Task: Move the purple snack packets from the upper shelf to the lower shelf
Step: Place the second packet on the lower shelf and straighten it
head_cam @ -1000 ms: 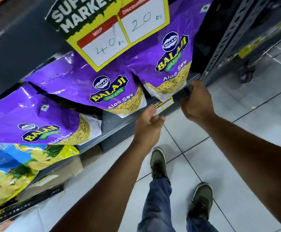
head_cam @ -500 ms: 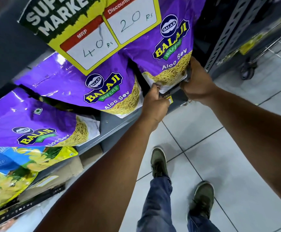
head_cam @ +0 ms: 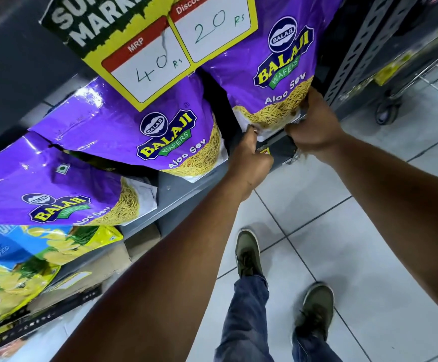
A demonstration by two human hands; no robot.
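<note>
Three purple Balaji Aloo Sev packets stand along a grey shelf. The rightmost packet is at the shelf's right end. My left hand pinches its bottom left corner. My right hand grips its bottom right edge. The middle packet and the left packet lean on the shelf, untouched. A yellow price card hangs in front of the packets' tops.
Blue-and-yellow chip packets sit on the shelf below at left, above cardboard boxes. A perforated shelf upright rises at right, with a trolley wheel beyond. My feet stand on white tiled floor.
Both hands rose from the shelf's front edge to the bottom of the rightmost packet and closed on its lower corners.
</note>
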